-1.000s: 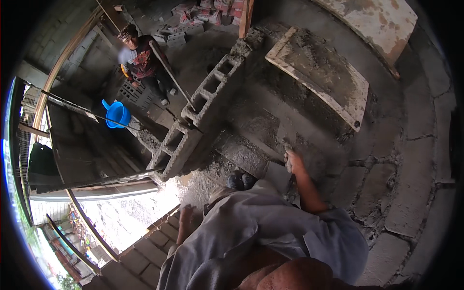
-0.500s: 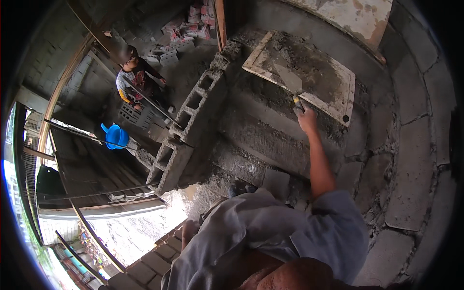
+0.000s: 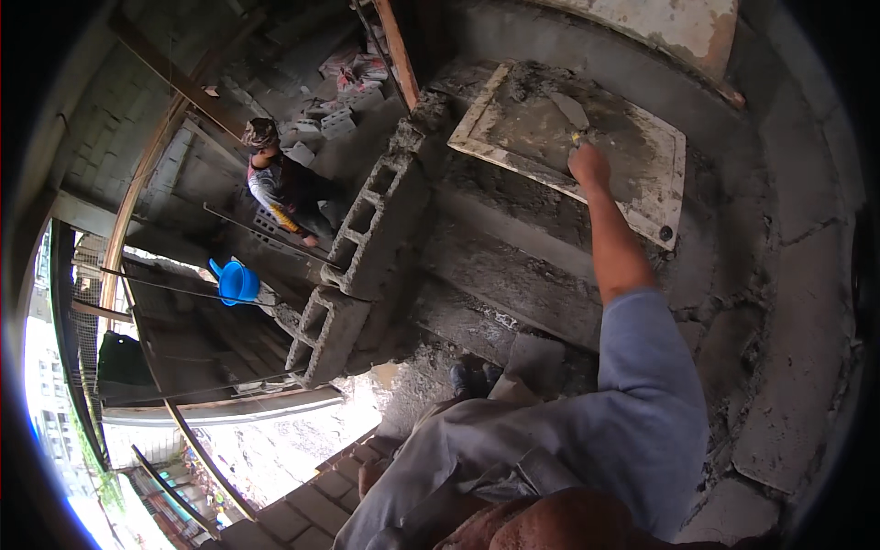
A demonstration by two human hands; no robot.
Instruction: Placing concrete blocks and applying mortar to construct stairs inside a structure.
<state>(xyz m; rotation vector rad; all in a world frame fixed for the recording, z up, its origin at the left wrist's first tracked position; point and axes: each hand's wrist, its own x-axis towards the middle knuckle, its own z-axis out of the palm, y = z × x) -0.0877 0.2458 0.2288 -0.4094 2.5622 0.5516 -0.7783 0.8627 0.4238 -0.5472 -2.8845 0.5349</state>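
My right hand is closed round the handle of a trowel. The pointed blade lies over a pale mortar board smeared with wet grey mortar. A darker heap of mortar sits at the board's far side, beyond the blade. Low in the picture, what looks like part of my left hand shows beside my grey shirt; its fingers cannot be made out.
Left of the board runs a low wall of hollow concrete blocks. Beyond it a co-worker stands near a blue dipper and loose blocks. Slanting wooden poles and thin bars cross the left side. A block wall rises on the right.
My right hand and the trowel have moved farther away over the board, and the blade has left the near edge. The co-worker has come closer to the block wall, an arm reaching toward it.
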